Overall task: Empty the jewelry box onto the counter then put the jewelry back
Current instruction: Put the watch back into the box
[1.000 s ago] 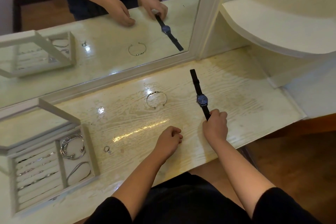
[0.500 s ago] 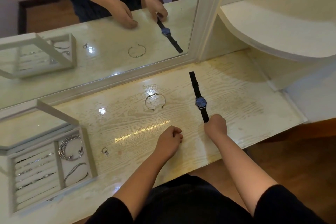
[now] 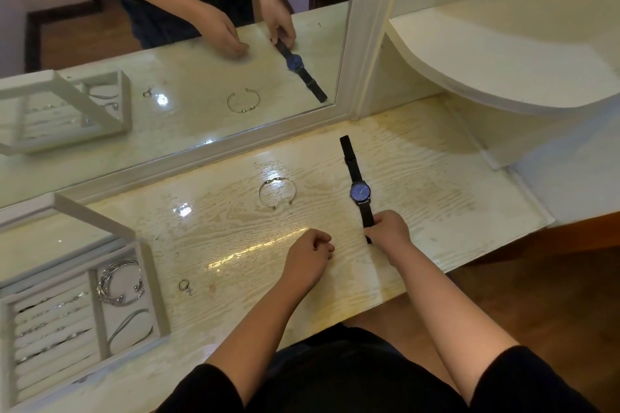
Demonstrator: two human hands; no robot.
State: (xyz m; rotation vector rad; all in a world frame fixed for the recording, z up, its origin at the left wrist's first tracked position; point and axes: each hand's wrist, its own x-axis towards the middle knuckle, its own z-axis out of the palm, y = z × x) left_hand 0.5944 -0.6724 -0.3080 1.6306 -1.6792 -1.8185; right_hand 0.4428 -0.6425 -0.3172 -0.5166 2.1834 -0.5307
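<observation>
Nearest, the left hand (image 3: 310, 253) rests on the pale, wood-grained glossy counter (image 3: 436, 198) with its fingers curled into a fist; nothing shows inside it. Just beside it, the right hand (image 3: 389, 233) pinches the near end of the strap of a black-strapped, blue-faced watch (image 3: 360, 193), fingers bent round the band, while the rest of the watch lies straight on the counter, face up, pointing away toward the mirror. To the left, a small silver ring (image 3: 184, 286) lies loose, near the open white jewelry box (image 3: 157, 295). The box holds a stack of silver bangles (image 3: 120, 285), a thin silver chain (image 3: 131, 325) and rows of slim silver pieces (image 3: 50, 322) tucked in its padded rolls. Farther out, an open silver cuff bracelet (image 3: 277, 193) lies well apart from the watch. Since most pieces sit in the box, this looks like the emptying stage, with the watch being laid down. To do it well, lower the held strap end flat before releasing it, so the dial stays up and the band does not flip or slide toward the near edge, and keep it clear of the cuff bracelet. Behind stands the white-framed mirror (image 3: 167, 43), and a curved white shelf (image 3: 503, 54) to its right.
</observation>
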